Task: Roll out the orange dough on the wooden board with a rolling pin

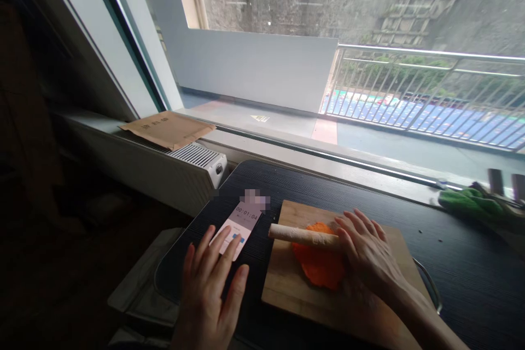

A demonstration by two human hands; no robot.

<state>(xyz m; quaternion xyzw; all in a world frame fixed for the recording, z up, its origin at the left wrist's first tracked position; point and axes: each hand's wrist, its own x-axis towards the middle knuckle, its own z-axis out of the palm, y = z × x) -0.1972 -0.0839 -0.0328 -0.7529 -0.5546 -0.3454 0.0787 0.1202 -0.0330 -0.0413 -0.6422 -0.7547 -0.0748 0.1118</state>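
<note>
An orange sheet of dough (320, 262), flattened and uneven at its edge, lies on a wooden board (283, 279). Across its upper part rests a pale rolling pin (301, 234) with whitish dust on it. My right hand (365, 249) is closed over the pin's right end, hiding that end and the dough's right edge. To the left, my left hand (213, 279) is open, fingers spread, over the lower part of a phone (244, 224). A timer reading 00:01:04 shows on its screen. Whether those fingertips touch the glass I cannot tell.
The board and phone are on a dark table (328, 191) beside a window. A brown paper envelope (168, 128) lies on the radiator (205, 158) at left. A green cloth (471, 202) sits at the right by the sill. A metal handle (430, 284) sticks out beside the board.
</note>
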